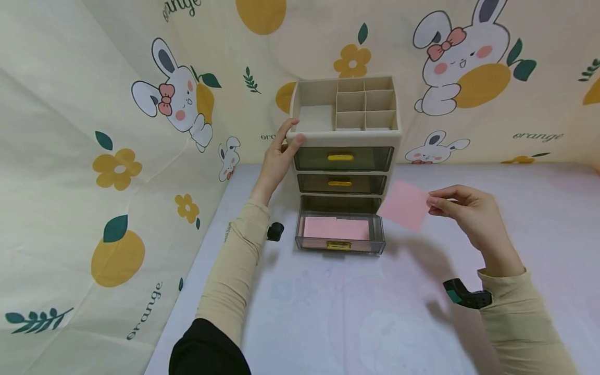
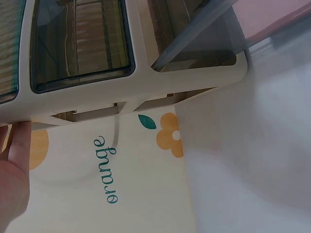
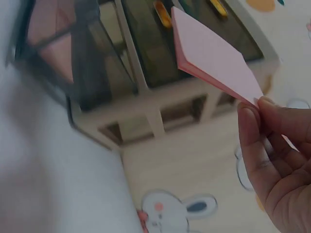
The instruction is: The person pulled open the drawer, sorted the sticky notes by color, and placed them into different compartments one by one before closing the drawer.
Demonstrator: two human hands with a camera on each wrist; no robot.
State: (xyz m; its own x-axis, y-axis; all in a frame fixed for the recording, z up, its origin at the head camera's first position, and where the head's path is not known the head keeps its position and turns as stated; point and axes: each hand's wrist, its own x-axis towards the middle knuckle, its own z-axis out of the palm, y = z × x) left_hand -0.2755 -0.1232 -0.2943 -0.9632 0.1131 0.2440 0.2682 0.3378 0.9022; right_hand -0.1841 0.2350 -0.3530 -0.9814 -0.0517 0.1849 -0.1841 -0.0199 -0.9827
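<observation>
A beige desktop drawer organizer stands against the backdrop, its bottom drawer pulled out. Pink sticky notes lie inside that drawer. At the organizer's upper left corner, my left hand grips the edge, thumb at the front and fingers by the rim. My right hand pinches a pink sticky note pad by one corner, between thumb and fingers. The pad is in the air just right of the open drawer; its thickness shows in the right wrist view.
The organizer's upper drawer and middle drawer are closed, each with a yellow handle. Divided compartments form its top. A white cloth covers the table. Behind and to the left hangs a backdrop with rabbits and oranges.
</observation>
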